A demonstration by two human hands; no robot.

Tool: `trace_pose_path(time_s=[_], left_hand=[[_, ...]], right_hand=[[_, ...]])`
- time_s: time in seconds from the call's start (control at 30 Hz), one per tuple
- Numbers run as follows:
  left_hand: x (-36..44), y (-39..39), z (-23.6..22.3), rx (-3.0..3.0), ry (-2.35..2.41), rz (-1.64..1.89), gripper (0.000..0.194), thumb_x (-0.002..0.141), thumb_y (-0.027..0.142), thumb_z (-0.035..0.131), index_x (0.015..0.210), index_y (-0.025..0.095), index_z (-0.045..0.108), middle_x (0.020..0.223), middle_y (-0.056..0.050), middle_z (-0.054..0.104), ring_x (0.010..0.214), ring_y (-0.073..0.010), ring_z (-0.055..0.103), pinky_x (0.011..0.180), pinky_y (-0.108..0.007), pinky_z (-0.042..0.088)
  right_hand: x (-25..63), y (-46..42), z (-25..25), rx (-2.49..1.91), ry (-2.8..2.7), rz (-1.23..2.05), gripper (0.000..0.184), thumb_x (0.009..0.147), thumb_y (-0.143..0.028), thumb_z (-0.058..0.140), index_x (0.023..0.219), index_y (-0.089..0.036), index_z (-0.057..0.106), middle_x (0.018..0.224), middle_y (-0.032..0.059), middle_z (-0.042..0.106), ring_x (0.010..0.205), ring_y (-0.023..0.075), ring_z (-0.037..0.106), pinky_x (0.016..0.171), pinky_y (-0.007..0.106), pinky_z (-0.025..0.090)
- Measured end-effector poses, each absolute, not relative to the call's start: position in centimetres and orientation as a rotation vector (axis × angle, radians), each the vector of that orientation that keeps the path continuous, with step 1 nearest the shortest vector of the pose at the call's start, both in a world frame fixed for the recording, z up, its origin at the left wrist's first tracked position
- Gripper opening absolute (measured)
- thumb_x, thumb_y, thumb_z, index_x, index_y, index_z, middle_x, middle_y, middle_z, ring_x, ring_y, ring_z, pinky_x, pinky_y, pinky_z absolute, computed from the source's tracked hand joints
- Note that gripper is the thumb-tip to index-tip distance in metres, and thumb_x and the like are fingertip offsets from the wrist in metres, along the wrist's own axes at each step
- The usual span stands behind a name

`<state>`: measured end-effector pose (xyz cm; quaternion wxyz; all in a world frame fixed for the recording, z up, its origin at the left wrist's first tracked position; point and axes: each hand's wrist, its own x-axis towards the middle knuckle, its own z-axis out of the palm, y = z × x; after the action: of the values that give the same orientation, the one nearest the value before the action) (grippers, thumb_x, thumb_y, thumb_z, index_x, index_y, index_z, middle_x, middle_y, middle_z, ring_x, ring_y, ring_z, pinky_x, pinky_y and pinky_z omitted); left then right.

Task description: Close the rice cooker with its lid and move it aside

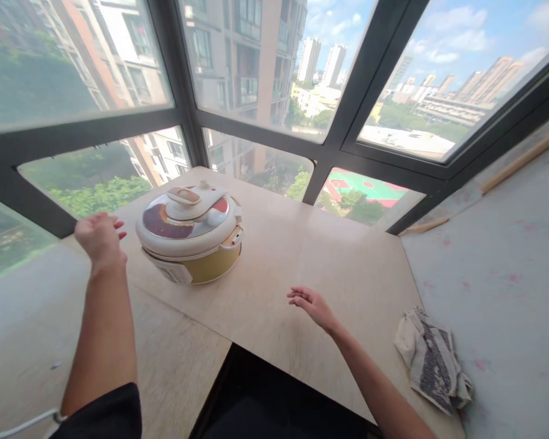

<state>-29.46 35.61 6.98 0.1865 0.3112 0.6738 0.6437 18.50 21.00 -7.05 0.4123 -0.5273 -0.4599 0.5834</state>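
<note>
A yellow and white electric pressure cooker (190, 235) with its lid on stands on a pale wooden board (311, 268) in a window corner. My left hand (99, 236) hovers just left of the cooker, fingers loosely spread, holding nothing and not touching it. My right hand (312, 303) is held low over the board to the right of the cooker, a good hand's width from it, fingers stretched out and empty.
A crumpled grey and white cloth (432, 360) lies on the board's right edge. Dark window frames (329, 146) close off the far side. A grey ledge (507, 274) runs along the right. A white cable (22, 424) shows at the bottom left.
</note>
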Motion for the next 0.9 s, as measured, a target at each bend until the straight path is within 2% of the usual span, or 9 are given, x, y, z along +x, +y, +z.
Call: trace_pose_path(time_s=[0.1, 0.13, 0.2, 0.23, 0.3, 0.43, 0.5, 0.67, 0.9], left_hand=[[-23.9, 31.9, 6.7, 0.763, 1.988, 2.152, 0.02, 0.075, 0.023, 0.059, 0.087, 0.022, 0.042, 0.104, -0.002, 0.061, 0.101, -0.0261, 0.066, 0.079, -0.04, 0.056], [-21.2, 30.6, 6.6, 0.707, 2.008, 2.303, 0.019, 0.073, 0.023, 0.057, 0.084, 0.023, 0.042, 0.102, -0.001, 0.062, 0.099, -0.0258, 0.065, 0.082, -0.044, 0.056], [-15.5, 28.1, 6.2, 0.878, 1.907, 2.345, 0.016, 0.076, 0.025, 0.061, 0.081, 0.025, 0.046, 0.097, -0.001, 0.063, 0.102, -0.0267, 0.063, 0.091, -0.047, 0.054], [-12.5, 26.9, 5.9, 0.851, 1.873, 2.433, 0.014, 0.075, 0.025, 0.06, 0.083, 0.025, 0.048, 0.093, -0.002, 0.061, 0.097, -0.0264, 0.063, 0.09, -0.048, 0.054], [-7.0, 24.8, 4.7, 1.025, 1.749, 2.237, 0.014, 0.08, 0.032, 0.061, 0.087, 0.023, 0.052, 0.095, -0.003, 0.06, 0.09, -0.0242, 0.064, 0.085, -0.044, 0.056], [1.9, 21.4, 0.9, 1.411, 1.361, 1.611, 0.013, 0.088, 0.034, 0.057, 0.093, 0.023, 0.061, 0.098, -0.006, 0.063, 0.091, -0.0224, 0.064, 0.082, -0.038, 0.054], [5.1, 20.0, -1.2, 1.526, 1.188, 1.235, 0.017, 0.09, 0.033, 0.054, 0.097, 0.022, 0.064, 0.102, -0.008, 0.066, 0.086, -0.0213, 0.064, 0.079, -0.037, 0.054], [10.9, 17.1, -5.7, 1.641, 0.943, 0.646, 0.029, 0.086, 0.033, 0.053, 0.111, 0.021, 0.062, 0.117, -0.015, 0.066, 0.086, -0.0229, 0.067, 0.073, -0.039, 0.054], [13.3, 15.1, -8.6, 1.737, 0.863, 0.465, 0.038, 0.086, 0.031, 0.052, 0.121, 0.019, 0.059, 0.125, -0.018, 0.063, 0.091, -0.0237, 0.068, 0.08, -0.041, 0.056]], right_hand=[[27.1, 14.3, -8.8, -1.571, -0.933, 1.066, 0.049, 0.07, -0.056, 0.078, 0.103, -0.019, 0.074, 0.096, 0.0121, 0.079, 0.088, 0.0282, 0.074, 0.089, 0.051, 0.056], [30.0, 12.3, -9.2, -1.665, -0.89, 0.896, 0.05, 0.07, -0.056, 0.076, 0.104, -0.02, 0.073, 0.099, 0.0124, 0.078, 0.093, 0.03, 0.073, 0.094, 0.053, 0.054], [35.6, 8.5, -9.7, -1.879, -0.871, 0.529, 0.05, 0.069, -0.056, 0.07, 0.104, -0.021, 0.072, 0.107, 0.0142, 0.076, 0.103, 0.0348, 0.07, 0.102, 0.059, 0.048], [38.0, 7.0, -9.9, -1.999, -0.891, 0.337, 0.051, 0.069, -0.057, 0.067, 0.105, -0.021, 0.071, 0.113, 0.0163, 0.074, 0.108, 0.0375, 0.067, 0.105, 0.061, 0.044], [41.5, 4.7, -10.6, -2.173, -0.929, 0.067, 0.056, 0.063, -0.058, 0.066, 0.103, -0.019, 0.07, 0.116, 0.0214, 0.07, 0.117, 0.0432, 0.061, 0.108, 0.063, 0.038], [43.2, 3.4, -12.5, -2.299, -0.944, 0.072, 0.073, 0.053, -0.059, 0.07, 0.112, -0.015, 0.065, 0.126, 0.024, 0.063, 0.126, 0.0463, 0.052, 0.109, 0.061, 0.037], [42.4, 4.0, -13.1, -2.297, -1.014, 0.035, 0.08, 0.056, -0.053, 0.07, 0.124, -0.012, 0.062, 0.133, 0.0249, 0.059, 0.131, 0.0461, 0.048, 0.113, 0.061, 0.032], [40.6, 6.2, -13.3, -2.205, -1.006, -0.107, 0.059, 0.076, -0.038, 0.055, 0.131, -0.017, 0.061, 0.129, 0.0199, 0.062, 0.128, 0.0393, 0.05, 0.111, 0.059, 0.032], [37.5, 9.5, -13.6, -2.269, -1.057, -0.14, 0.052, 0.081, -0.023, 0.048, 0.13, -0.011, 0.062, 0.125, 0.0224, 0.064, 0.121, 0.0357, 0.052, 0.108, 0.054, 0.037]])
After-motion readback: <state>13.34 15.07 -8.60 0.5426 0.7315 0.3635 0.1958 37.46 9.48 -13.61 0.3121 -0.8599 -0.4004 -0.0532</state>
